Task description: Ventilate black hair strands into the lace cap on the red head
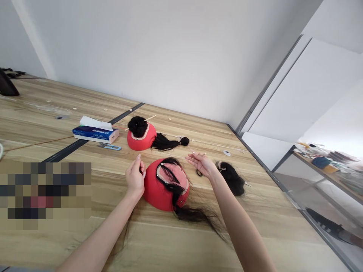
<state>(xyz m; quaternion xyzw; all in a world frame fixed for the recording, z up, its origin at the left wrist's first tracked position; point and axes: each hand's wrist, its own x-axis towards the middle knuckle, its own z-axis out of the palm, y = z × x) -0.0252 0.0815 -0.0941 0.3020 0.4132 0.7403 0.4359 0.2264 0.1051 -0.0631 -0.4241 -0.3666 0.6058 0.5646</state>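
Note:
A red dome-shaped wig block (157, 190) rests on the table, with a pale lace piece (176, 174) pinned on it. Dark hair (195, 214) trails from the lace across the tabletop. Closed at the dome's left side, my left hand (136, 174) has its thumb up and a dark strand of hair between its fingers; loose hairs hang below the wrist. To the right of the dome, my right hand (202, 164) is raised with its fingertips pinched together. Whatever thin item it may hold is too small to name. A black ring-shaped handle (199, 173) shows just beneath it.
Behind stands a second red block (141, 141) with a hair bun (137, 126) and a stick. Nearby are a ponytail (170, 142), a tissue box (95, 132) and a blue cutter (112, 147). A dark hairpiece (231, 177) lies right. The left area is pixelated.

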